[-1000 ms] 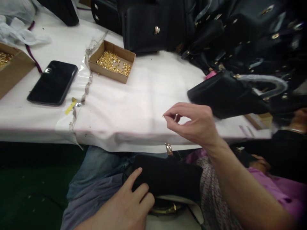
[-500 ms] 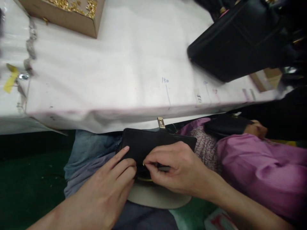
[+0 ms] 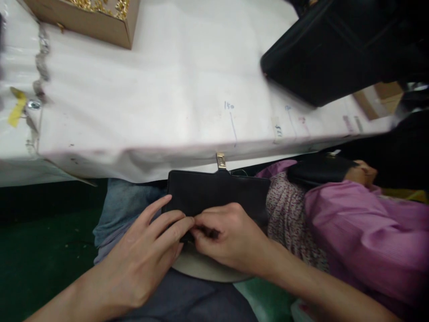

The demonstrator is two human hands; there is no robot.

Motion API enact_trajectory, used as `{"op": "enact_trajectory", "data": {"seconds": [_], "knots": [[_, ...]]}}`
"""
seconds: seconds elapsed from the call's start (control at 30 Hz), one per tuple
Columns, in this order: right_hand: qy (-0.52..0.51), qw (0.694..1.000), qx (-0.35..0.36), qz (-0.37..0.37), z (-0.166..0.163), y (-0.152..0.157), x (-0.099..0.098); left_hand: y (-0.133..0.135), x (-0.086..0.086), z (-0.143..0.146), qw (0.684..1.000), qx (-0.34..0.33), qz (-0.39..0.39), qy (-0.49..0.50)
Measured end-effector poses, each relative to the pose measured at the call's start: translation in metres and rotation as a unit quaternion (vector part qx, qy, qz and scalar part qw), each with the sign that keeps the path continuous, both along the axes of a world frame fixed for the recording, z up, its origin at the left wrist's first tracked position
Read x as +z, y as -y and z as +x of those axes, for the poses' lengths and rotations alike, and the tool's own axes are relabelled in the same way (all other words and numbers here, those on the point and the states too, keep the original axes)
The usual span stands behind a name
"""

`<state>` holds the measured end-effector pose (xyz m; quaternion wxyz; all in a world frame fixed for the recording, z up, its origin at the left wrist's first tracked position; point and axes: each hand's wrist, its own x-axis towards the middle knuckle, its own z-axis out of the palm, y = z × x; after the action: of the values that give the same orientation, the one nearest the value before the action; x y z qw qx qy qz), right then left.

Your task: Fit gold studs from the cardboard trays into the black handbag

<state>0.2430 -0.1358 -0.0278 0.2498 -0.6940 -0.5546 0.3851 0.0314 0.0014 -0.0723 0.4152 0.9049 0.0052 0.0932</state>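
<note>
A black bag (image 3: 214, 188) lies directly beneath the fingers of both hands, over the person's lap (image 3: 197, 299). The left hand (image 3: 140, 255) has its index finger stretched out onto the bag's left side, the other fingers bent over its near part; whether they grip it cannot be told. The right hand (image 3: 231, 237) has thumb and index finger drawn narrow against the left fingertips, which hide whether anything sits between them. A gold-toned metal clasp (image 3: 221, 161) stands out from the bag's edge just beyond the fingers, and a pale curved part (image 3: 208, 268) shows below them. Farther past the fingers is the white-covered desk (image 3: 184, 107). On it, a cardboard box (image 3: 97, 29) of small gold-coloured pieces (image 3: 119, 10) sits ahead and to their left, another black bag (image 3: 321, 62) ahead and to their right. A co-worker's pink sleeve (image 3: 365, 228) is right of the right-hand fingers.
</note>
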Motion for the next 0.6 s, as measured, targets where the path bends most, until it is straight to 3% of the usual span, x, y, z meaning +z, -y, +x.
{"op": "enact_trajectory", "data": {"seconds": [0.17, 0.3, 0.43, 0.5, 0.6], "knots": [[-0.072, 0.995, -0.032, -0.062, 0.002, -0.016, -0.006, -0.004, -0.009, -0.005, 0.999, -0.007, -0.030, 0.031], [-0.073, 0.994, -0.018, -0.080, 0.004, -0.020, -0.009, -0.006, -0.019, -0.008, 0.993, -0.015, -0.117, 0.008], [-0.071, 0.996, 0.010, -0.056, 0.006, -0.024, -0.012, -0.005, -0.025, -0.010, 0.982, 0.017, -0.185, -0.031], [-0.067, 0.997, 0.023, -0.035, 0.006, -0.027, -0.013, -0.002, -0.024, -0.011, 0.984, 0.038, -0.174, -0.012], [-0.065, 0.997, 0.049, -0.019, 0.006, -0.033, -0.014, 0.007, -0.020, -0.016, 0.994, 0.085, -0.054, 0.045]]}}
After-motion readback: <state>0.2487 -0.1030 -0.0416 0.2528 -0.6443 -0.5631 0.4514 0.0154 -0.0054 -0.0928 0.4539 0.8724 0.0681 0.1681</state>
